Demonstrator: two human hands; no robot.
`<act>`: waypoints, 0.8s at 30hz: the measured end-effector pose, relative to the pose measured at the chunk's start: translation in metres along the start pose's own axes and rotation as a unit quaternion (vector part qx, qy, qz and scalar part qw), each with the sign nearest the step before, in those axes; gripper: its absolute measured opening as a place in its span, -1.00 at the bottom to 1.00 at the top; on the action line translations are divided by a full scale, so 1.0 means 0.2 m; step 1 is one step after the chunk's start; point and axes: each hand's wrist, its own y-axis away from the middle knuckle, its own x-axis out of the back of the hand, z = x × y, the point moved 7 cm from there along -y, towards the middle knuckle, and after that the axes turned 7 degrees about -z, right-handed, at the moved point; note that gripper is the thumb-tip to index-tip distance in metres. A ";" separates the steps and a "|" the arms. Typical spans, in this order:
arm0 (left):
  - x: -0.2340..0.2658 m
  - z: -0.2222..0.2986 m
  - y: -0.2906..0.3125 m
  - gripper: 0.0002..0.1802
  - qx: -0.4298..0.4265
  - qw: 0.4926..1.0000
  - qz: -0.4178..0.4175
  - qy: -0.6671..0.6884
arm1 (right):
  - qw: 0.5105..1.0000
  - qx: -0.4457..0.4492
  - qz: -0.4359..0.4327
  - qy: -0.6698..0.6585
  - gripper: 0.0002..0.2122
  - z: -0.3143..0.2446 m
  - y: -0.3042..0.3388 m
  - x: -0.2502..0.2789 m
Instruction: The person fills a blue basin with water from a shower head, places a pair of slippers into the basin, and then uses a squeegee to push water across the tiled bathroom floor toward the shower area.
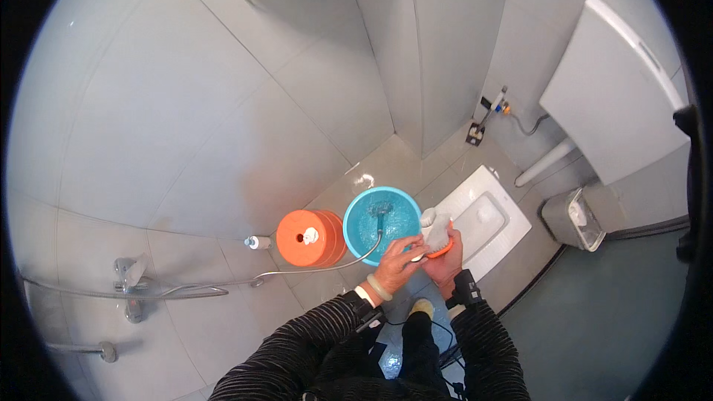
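Observation:
My right hand is closed around an orange-edged whitish object, whose exact kind I cannot make out. Close beside it, my left hand has its fingers bent against the near side of that same object, with a small pale bit at the fingertips. Both hands are just right of a light blue basin on the floor. Inside the basin a shower head lies in water, and its metal hose runs off to the left.
An upturned orange bucket with a white item on top stands left of the basin, beside a small white bottle. To the right are a squat toilet, a cistern and a waste bin. Wall taps are at left.

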 end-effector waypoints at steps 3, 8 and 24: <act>0.11 0.15 -0.03 -0.59 0.001 0.999 0.028 -0.017 | 0.999 -0.003 -0.041 0.020 -0.64 0.01 0.06 -0.18; 0.25 0.33 -0.05 -0.61 -0.015 0.999 0.030 -0.012 | 0.998 0.007 -0.070 0.002 -0.70 0.01 0.16 -0.41; 0.54 0.29 -0.21 -0.78 0.072 0.982 0.080 0.157 | 0.994 -0.089 -0.044 0.049 -0.60 0.04 0.14 -0.70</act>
